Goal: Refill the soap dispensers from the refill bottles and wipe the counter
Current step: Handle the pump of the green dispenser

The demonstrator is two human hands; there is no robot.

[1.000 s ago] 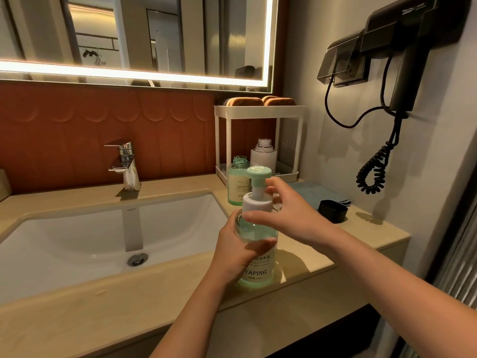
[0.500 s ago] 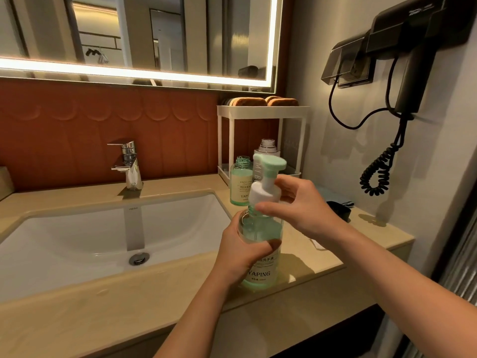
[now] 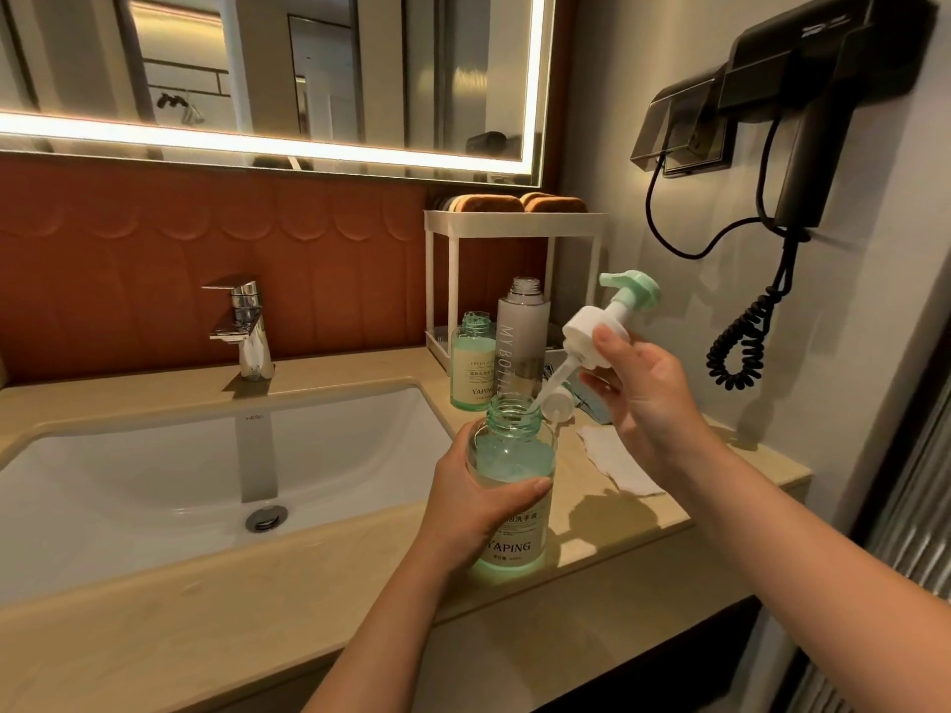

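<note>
The fingers (image 3: 520, 488) of the left hand (image 3: 473, 512) curl round the clear, green-tinted round dispenser bottle (image 3: 514, 455) and grip its upper body. The bottle stands upright on the beige stone surface (image 3: 309, 625), near the front edge and just right of the white sink basin (image 3: 206, 465). Its neck is open and there is pale green liquid inside.

The right hand (image 3: 643, 398) pinches the collar of the white and mint-green pump head (image 3: 597, 337) in its fingers (image 3: 610, 339). The pump head is tilted, nozzle up and to the right, and its dip tube slants down to the bottle's mouth.

Farther back, a small green-tinted refill bottle (image 3: 471, 362) and a tall grey refill bottle (image 3: 522, 342) stand uncapped side by side, before a white two-tier rack (image 3: 514, 223). A white paper sheet (image 3: 612, 460) lies flat to the right of the dispenser.
</note>
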